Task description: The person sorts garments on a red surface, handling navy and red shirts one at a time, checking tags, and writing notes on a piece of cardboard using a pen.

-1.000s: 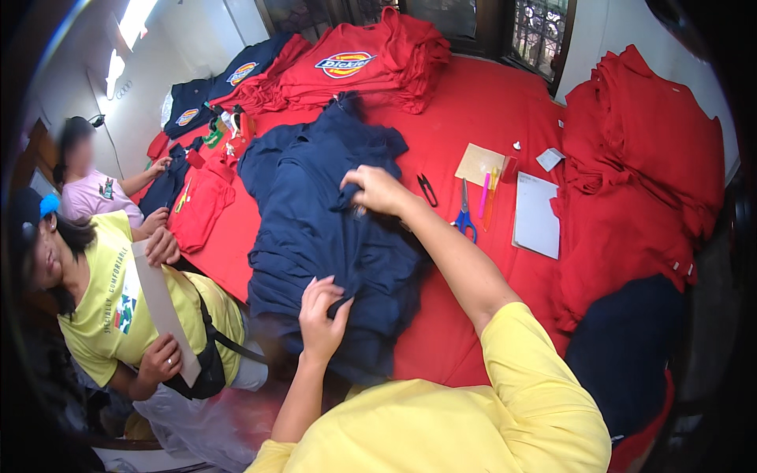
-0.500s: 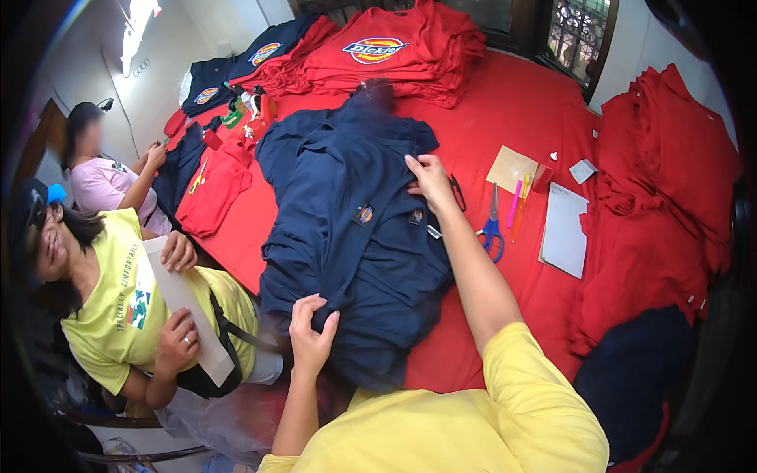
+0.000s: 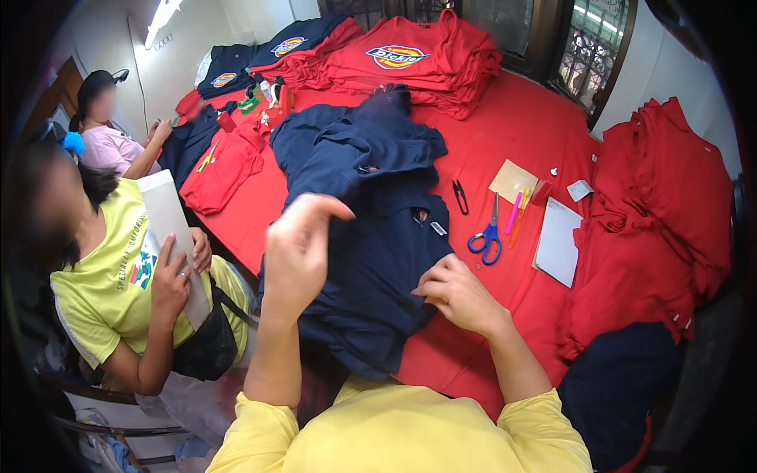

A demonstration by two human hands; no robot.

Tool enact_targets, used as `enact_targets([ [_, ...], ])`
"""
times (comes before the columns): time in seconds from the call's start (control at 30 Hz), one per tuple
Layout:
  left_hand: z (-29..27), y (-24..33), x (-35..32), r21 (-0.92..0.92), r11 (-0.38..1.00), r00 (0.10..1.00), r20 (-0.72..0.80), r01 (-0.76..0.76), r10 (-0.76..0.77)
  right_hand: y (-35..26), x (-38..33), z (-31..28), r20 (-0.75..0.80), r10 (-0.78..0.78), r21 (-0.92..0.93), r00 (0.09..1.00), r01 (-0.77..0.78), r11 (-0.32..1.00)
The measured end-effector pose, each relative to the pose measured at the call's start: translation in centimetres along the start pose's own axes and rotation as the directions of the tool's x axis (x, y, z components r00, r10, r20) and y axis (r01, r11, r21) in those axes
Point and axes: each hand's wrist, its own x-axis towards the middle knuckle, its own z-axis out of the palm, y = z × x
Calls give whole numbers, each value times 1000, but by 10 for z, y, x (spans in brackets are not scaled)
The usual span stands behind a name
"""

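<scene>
- My right hand (image 3: 457, 296) pinches the navy shirt (image 3: 378, 236); my left hand (image 3: 298, 251) hangs raised, fingers loosely curled, empty.
- Step, I judge: checking the shirt; next needs smoothing flat.

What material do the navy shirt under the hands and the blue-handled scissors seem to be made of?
Navy shirt: soft matte knit fabric, probably cotton, since it folds and wrinkles loosely. Scissors: glossy blue handles, likely plastic; thin grey blades, seemingly metal, too small to confirm.

Navy blue cloth shirts (image 3: 371, 236) under right hand (image 3: 457, 296); red-covered bench (image 3: 505, 134) beyond; blue-handled scissors (image 3: 485, 236), plain white paper sheet (image 3: 558, 240) right of it.
</scene>
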Motion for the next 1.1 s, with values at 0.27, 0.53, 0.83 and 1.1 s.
enact_targets([
  [0.27,24,-6,-6,230,960,984,120,-160,135,-38,63,-43,-516,-191,36,835,244,969],
  [0.53,-11,4,4,49,993,915,395,-104,76,4,-1,16,82,45,229,996,-63,971],
  [0.83,17,-12,-5,326,928,960,264,-183,97,-34,22,3,-151,190,487,970,-94,868],
  [1.1,-4,-13,-4,198,946,872,468,-258,140,-7,5,27,-162,149,292,976,-97,952],
])
